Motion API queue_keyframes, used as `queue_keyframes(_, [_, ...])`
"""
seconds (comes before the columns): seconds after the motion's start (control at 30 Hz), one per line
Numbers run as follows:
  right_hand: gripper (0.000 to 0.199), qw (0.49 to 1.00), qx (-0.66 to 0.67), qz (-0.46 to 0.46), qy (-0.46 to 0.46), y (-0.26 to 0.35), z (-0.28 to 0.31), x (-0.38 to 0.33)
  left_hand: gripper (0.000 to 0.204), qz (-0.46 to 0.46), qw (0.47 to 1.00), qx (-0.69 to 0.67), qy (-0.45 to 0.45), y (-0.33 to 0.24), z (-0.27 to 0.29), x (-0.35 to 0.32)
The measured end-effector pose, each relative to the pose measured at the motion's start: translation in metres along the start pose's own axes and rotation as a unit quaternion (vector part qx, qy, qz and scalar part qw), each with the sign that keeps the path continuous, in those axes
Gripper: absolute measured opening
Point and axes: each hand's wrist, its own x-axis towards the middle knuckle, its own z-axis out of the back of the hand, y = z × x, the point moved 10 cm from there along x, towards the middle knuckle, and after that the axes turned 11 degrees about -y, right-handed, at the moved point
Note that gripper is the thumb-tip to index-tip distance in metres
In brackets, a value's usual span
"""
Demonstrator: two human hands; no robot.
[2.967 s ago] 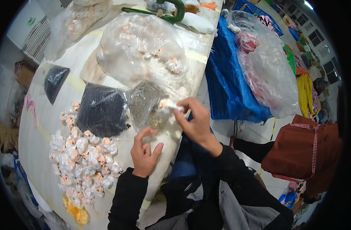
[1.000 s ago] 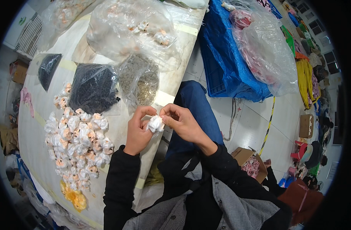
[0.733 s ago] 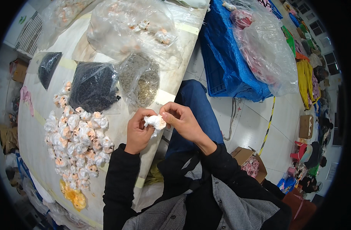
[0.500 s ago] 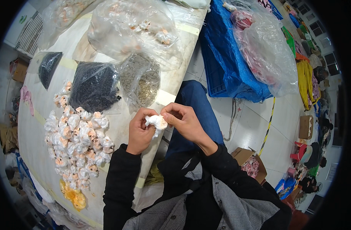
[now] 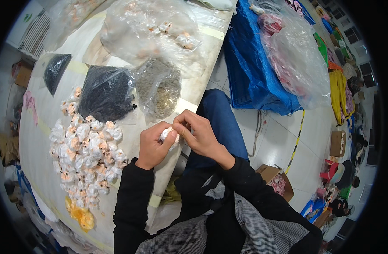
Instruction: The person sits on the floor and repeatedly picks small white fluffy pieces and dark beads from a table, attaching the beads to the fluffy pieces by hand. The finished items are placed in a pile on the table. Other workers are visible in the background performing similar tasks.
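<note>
Over the table's right edge, my left hand (image 5: pixel 151 145) is closed around a small white-and-peach plush piece (image 5: pixel 169 135), thumb on top. The piece is mostly covered by the fingers. My right hand (image 5: pixel 199 134) touches it from the other side with thumb and forefinger pinched together; whether something tiny is between those fingertips cannot be made out. To the left lies a heap of similar white-and-peach plush pieces (image 5: pixel 89 152). Beyond my hands sit a clear bag of small black parts (image 5: pixel 105 91) and a clear bag of small beige parts (image 5: pixel 161 89).
Large clear bags with more plush pieces (image 5: pixel 147 31) lie at the table's far end. A yellow piece (image 5: pixel 80 216) is below the heap. Right of the table stand a blue-lined crate (image 5: pixel 253 76) with a pink-filled bag, and an open cardboard box (image 5: pixel 280 184).
My left hand has closed further over the plush piece, hiding more of it. My right hand has shifted slightly left and up, its fingertips now above the piece.
</note>
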Motion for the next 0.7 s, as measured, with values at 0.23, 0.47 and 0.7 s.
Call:
queue_keyframes(0.23, [0.010,0.997,-0.044,0.051,-0.027,-0.002,-0.012,0.003,0.015,-0.016,0.996,0.051,-0.070,0.007,0.015,0.001])
queue_keyframes(0.47, [0.009,0.984,-0.106,0.132,-0.061,0.004,-0.022,0.025,0.013,0.008,0.986,0.060,-0.157,0.015,0.034,0.003])
queue_keyframes(0.7, [0.010,0.931,-0.285,0.220,-0.064,0.004,-0.041,0.054,0.016,0.025,0.981,0.022,-0.191,0.031,0.040,0.003])
